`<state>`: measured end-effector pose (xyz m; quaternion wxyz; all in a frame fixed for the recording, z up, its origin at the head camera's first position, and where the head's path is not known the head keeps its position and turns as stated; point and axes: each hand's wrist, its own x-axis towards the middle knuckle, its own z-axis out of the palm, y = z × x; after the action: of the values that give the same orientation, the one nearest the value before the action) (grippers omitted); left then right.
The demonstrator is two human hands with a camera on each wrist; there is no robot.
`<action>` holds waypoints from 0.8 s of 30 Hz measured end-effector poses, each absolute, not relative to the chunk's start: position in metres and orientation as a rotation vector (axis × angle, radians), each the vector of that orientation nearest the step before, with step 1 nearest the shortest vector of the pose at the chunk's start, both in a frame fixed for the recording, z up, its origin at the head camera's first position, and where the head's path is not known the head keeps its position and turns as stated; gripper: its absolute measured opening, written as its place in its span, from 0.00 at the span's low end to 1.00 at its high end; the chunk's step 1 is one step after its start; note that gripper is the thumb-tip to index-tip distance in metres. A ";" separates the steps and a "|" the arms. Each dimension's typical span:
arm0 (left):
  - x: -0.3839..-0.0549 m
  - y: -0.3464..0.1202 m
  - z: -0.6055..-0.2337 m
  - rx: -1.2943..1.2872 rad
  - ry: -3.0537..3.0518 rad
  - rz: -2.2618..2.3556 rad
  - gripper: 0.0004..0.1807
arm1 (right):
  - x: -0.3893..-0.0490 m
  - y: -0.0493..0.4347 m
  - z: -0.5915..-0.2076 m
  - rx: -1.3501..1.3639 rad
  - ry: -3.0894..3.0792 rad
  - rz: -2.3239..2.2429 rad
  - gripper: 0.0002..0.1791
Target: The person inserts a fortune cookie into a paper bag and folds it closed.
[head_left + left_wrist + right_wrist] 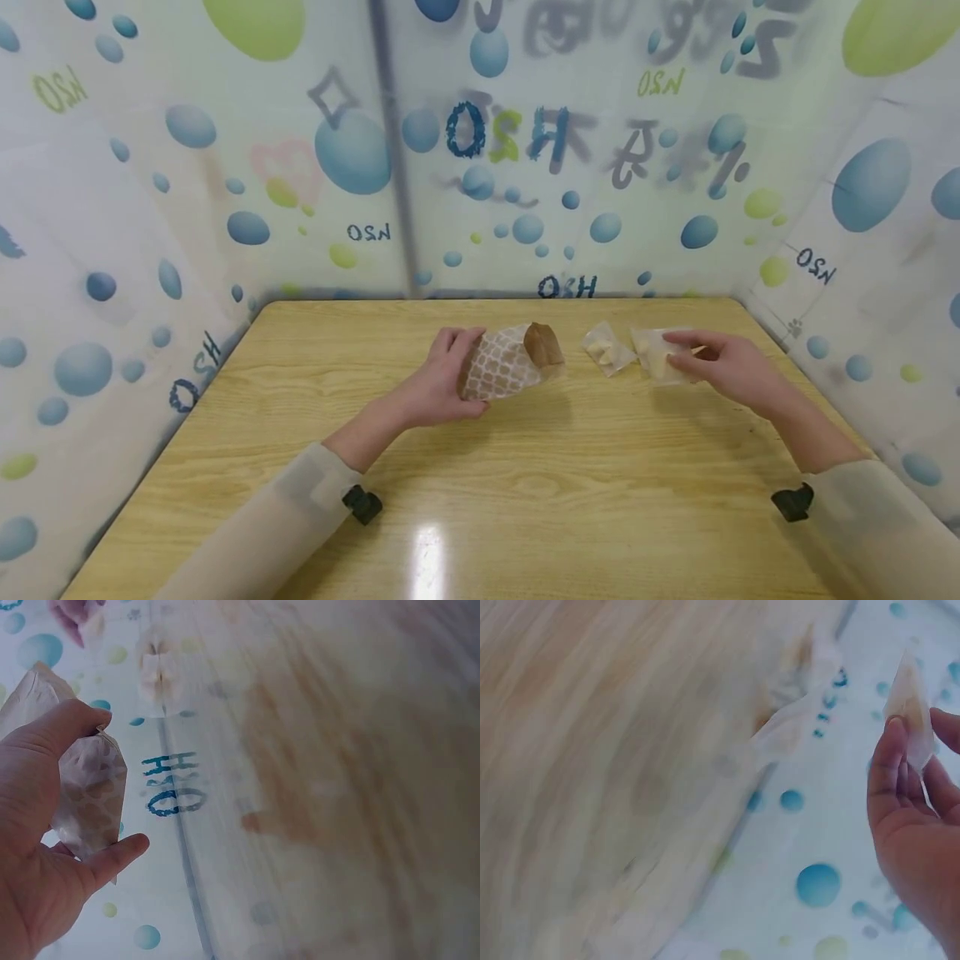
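My left hand (437,387) grips a brown paper bag (498,365) printed with a white lattice pattern, thumb and fingers on opposite sides. The bag is tilted, its open mouth facing right in the head view. To its right, a small clear packet (606,350) with pale contents lies on the table. Farther right, my right hand (731,367) pinches a second clear packet (651,354), also with something pale inside. In the right wrist view this pinched packet (909,705) stands up edge-on from the fingertips. The inside of the bag is mostly hidden.
Both arms reach over a light wood-grain table (540,500). A pale curtain (487,225) with blue and green dots and lettering stands right behind the table and along both sides. Each sleeve carries a small dark device (363,504) near the wrist.
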<state>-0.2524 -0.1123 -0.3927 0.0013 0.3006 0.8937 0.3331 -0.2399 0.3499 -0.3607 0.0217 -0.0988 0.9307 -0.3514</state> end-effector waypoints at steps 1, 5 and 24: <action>-0.253 -0.112 -0.393 0.943 2.807 1.041 0.60 | -0.239 0.343 -0.358 -0.332 2.875 -1.102 0.31; -0.254 -0.112 -0.392 0.936 2.806 1.027 0.60 | -0.235 0.317 -0.349 -0.435 2.820 -1.161 0.32; -0.252 -0.109 -0.393 0.954 2.793 0.952 0.61 | -0.237 0.236 -0.327 -0.663 2.604 -1.212 0.25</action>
<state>-0.2522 -0.1087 -0.3925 0.0201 0.3077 0.9004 0.3069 -0.2374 0.2359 -0.3271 0.0968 -0.2238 0.8792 -0.4093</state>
